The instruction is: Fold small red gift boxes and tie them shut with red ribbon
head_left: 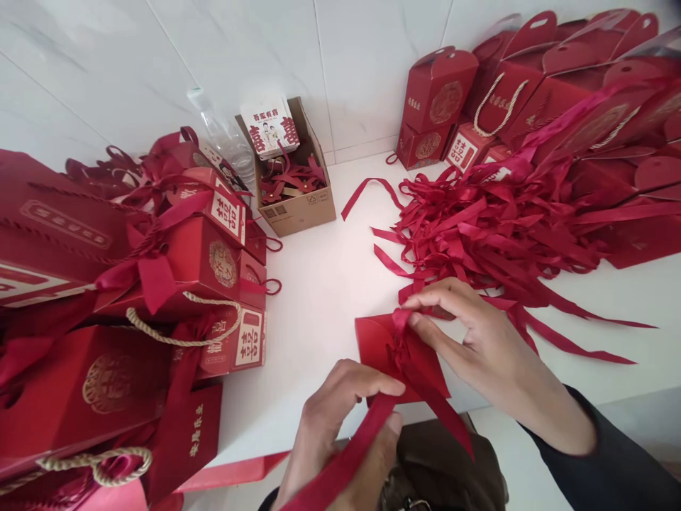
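A small red gift box (375,339) lies at the front edge of the white table, with a red ribbon (425,390) tied around its middle. My right hand (468,341) pinches a loop of that ribbon between thumb and fingers, over the far side of the box. On the near side, my left hand (340,426) is closed on a ribbon tail that runs down toward the bottom of the view. Another ribbon tail hangs over the table edge between the hands. Just beyond my right hand lies a big heap of loose red ribbons (479,227).
Stacked red gift boxes (202,255), some with rope handles, crowd the left. More red boxes (441,92) stand along the wall at right. An open cardboard box (303,216) holds cards and ribbon pieces, beside a clear plastic bottle (226,138). A brown bag (452,461) sits below the edge.
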The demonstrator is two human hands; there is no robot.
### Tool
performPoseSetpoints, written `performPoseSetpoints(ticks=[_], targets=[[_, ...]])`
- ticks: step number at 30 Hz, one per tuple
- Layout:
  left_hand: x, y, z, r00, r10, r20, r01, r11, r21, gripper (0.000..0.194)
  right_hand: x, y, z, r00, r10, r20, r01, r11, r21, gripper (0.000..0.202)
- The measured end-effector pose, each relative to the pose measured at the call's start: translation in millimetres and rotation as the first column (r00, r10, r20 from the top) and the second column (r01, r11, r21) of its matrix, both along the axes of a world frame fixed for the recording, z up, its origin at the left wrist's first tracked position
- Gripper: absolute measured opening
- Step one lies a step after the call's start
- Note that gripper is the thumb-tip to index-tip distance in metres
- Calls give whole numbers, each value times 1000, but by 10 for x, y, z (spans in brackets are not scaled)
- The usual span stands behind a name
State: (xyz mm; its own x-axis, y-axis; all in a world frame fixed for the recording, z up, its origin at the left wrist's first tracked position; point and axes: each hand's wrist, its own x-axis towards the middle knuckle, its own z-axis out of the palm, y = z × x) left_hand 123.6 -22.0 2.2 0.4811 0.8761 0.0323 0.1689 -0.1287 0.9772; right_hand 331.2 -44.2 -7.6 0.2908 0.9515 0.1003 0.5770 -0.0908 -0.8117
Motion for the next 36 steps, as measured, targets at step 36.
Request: performPoseSetpoints(ticks=[36], targets=[[137,279,5,900,372,225,-256,872,-417,32,-22,-185,90,984,3,-181,2,1000,30,11]])
